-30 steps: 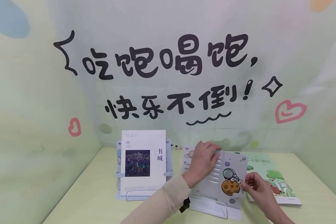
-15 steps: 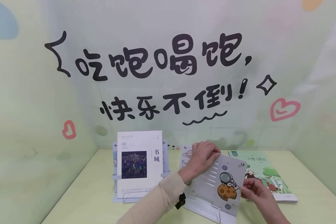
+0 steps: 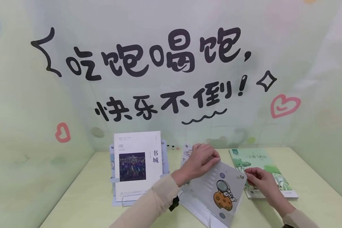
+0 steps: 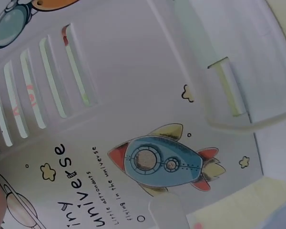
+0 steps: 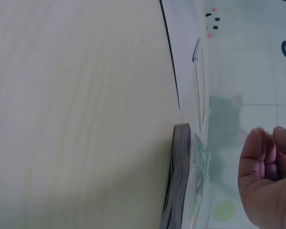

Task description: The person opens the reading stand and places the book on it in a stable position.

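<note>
My left hand [image 3: 200, 161] grips the top edge of a white book stand [image 3: 206, 180] printed with an astronaut. In the left wrist view, the panel shows several slots, a rocket [image 4: 162, 160] and lettering. The stand sits angled on the table. My right hand [image 3: 262, 182] is beside its upper right corner; contact there is unclear. In the right wrist view the right fingers are loosely bent towards the thumb, with nothing visible between them. A green-covered book [image 3: 260, 158] lies flat behind the right hand.
To the left, a white book [image 3: 138, 190] stands upright on a light blue book stand [image 3: 166, 158]. The pale yellow table [image 3: 77, 196] is bounded by printed fabric walls [image 3: 37, 104] at the back and both sides.
The white stand has turned, its right side coming nearer to me. My right hand has moved up from the stand's lower right edge to near its upper corner. The left hand keeps its grip.
</note>
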`<state>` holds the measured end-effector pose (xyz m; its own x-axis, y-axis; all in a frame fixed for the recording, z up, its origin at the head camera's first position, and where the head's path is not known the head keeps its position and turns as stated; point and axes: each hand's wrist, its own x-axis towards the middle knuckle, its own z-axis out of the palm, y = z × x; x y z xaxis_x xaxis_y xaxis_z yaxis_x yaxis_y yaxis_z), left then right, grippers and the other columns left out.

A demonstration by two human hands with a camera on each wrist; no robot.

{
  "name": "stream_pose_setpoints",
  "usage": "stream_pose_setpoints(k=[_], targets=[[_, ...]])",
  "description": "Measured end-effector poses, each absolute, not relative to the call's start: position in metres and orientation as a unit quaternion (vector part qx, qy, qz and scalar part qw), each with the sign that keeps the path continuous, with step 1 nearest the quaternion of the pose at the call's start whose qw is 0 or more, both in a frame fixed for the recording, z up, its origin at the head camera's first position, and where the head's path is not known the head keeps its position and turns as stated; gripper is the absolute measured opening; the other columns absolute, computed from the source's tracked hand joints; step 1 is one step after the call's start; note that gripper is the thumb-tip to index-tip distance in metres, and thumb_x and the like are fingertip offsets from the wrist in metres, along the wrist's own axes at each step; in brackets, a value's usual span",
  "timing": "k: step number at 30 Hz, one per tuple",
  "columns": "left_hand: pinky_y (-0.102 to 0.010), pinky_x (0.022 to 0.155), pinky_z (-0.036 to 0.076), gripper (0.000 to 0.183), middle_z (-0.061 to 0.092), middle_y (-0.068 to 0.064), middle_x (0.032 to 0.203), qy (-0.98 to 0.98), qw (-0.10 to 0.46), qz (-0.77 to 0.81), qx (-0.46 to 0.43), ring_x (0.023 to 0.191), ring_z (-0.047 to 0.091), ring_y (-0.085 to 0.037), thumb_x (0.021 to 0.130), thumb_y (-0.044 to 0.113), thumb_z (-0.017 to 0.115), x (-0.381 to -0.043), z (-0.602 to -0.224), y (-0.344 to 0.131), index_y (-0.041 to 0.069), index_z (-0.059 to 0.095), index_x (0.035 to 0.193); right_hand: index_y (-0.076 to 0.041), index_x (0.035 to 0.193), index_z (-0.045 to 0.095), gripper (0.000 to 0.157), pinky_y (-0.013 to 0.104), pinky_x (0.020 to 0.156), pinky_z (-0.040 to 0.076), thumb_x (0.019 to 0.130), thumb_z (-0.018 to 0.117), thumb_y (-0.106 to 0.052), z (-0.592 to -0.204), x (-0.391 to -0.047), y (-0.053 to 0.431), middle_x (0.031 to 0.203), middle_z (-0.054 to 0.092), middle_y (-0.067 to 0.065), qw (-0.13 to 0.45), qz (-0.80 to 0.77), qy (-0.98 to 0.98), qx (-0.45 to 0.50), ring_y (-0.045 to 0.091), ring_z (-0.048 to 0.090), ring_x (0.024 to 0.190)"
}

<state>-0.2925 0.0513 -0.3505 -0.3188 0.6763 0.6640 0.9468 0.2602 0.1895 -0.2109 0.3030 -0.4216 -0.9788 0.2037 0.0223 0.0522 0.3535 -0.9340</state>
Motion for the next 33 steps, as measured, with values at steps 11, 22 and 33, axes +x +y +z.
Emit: stream_pose_setpoints(k=[11, 22, 33], targets=[[-0.031, 0.093, 0.033, 0.005, 0.059, 0.007, 0.083, -0.723, 0.231, -0.312, -0.572, 0.084, 0.048, -0.007, 0.091, 0.016, 0.058, -0.285, -0.347, 0.023, 0.016, 0.058, 0.086, 0.006, 0.096, 0.065, 0.014, 0.024, 0.058, 0.046, 0.087, 0.06, -0.003, -0.429, -0.252, 0.287, 0.079, 0.063, 0.006, 0.058, 0.403, -0.912, -0.044, 0.012, 0.052, 0.067], [-0.028, 0.095, 0.034, 0.005, 0.062, 0.007, 0.082, -0.7, 0.216, -0.328, -0.597, 0.084, 0.05, -0.006, 0.091, 0.015, 0.057, -0.281, -0.348, 0.015, 0.015, 0.06, 0.087, -0.006, 0.076, 0.06, 0.007, 0.029, 0.051, 0.035, 0.083, 0.062, -0.005, -0.434, -0.261, 0.287, 0.068, 0.054, 0.002, 0.043, 0.221, -0.974, -0.037, 0.016, 0.046, 0.06], [-0.028, 0.094, 0.036, 0.009, 0.062, 0.006, 0.082, -0.69, 0.23, -0.328, -0.603, 0.085, 0.052, -0.006, 0.094, 0.019, 0.056, -0.28, -0.349, 0.008, 0.015, 0.061, 0.087, -0.006, 0.073, 0.058, 0.009, 0.032, 0.052, 0.038, 0.082, 0.06, -0.004, -0.434, -0.267, 0.284, 0.069, 0.054, 0.003, 0.039, 0.145, -0.989, -0.018, 0.018, 0.046, 0.061]])
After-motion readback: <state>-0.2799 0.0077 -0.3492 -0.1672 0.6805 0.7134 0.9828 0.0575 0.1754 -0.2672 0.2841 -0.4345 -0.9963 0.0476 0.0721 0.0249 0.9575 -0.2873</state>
